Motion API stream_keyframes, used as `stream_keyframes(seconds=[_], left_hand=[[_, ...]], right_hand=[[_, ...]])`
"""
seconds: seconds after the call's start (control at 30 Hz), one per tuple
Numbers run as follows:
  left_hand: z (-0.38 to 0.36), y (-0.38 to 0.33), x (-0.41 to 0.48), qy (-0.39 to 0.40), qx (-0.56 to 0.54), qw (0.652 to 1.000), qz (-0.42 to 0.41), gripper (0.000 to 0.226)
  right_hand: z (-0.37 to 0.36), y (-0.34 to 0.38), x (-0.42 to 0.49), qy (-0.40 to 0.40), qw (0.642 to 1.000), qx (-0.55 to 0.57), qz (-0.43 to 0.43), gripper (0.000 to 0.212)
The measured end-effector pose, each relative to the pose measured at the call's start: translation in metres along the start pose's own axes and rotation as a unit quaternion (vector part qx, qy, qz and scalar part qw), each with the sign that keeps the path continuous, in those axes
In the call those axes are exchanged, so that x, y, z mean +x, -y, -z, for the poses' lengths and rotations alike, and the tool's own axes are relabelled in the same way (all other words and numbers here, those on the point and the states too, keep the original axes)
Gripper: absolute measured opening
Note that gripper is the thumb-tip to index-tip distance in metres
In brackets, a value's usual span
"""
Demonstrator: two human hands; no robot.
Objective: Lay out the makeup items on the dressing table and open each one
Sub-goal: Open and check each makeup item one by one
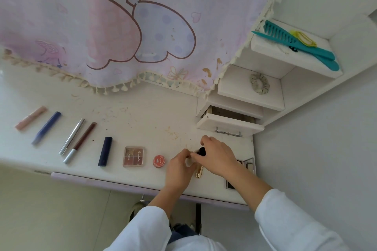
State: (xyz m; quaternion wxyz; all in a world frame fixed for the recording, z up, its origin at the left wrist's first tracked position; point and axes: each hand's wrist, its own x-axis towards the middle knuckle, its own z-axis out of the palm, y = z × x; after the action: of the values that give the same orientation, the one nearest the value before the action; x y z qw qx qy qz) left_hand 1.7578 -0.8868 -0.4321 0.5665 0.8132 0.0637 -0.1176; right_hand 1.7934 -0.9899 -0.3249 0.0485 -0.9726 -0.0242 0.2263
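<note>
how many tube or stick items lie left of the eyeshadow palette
5, left to right: pink tube, blue tube, silver pen, brown liner, navy tube beside the palette. None seems hidden there.

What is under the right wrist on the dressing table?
A silver-framed compact shows either side of the right hand and wrist; its middle is covered, so its contents cannot be seen.

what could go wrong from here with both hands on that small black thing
The left hand and right hand hold the small black item by the fingertips, so it may slip when pulled apart.
The gold tube lies under them, near the front edge of the table; a nudge could roll it off.
The right forearm crosses the compact and might knock it.
</note>
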Motion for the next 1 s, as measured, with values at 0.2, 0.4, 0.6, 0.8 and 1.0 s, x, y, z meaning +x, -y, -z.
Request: stream_keyframes(seconds=[0.2,0.4,0.6,0.8,1.0], left_hand=[[0.0,-0.0014,0.0006,0.0,0.005,1.0,0.001,0.021],[-0.0009,0.0003,0.001,-0.003,0.006,1.0,0.002,0.019],[-0.0002,0.0008,0.0008,0.004,-0.004,1.0,0.003,0.017],[0.0,-0.0002,0.001,0.004,0.009,1.0,0.003,0.02],[0.0004,-0.0002,0.0009,0.003,0.012,1.0,0.003,0.021]], right_hand=[[0.0011,-0.0017,-0.0001,0.021,0.997,0.045,0.065,0.034],[-0.0008,0.0006,0.0015,-0.022,0.999,0.012,0.02,0.021],[-0.0031,-0.0005,-0.0012,-0.012,0.999,0.031,0.011,0.034],[-0.0026,-0.0028,-0.0004,0.016,0.997,0.047,0.055,0.035],[-0.0028,-0.0005,0.0007,-0.021,0.999,0.037,0.012,0.025]])
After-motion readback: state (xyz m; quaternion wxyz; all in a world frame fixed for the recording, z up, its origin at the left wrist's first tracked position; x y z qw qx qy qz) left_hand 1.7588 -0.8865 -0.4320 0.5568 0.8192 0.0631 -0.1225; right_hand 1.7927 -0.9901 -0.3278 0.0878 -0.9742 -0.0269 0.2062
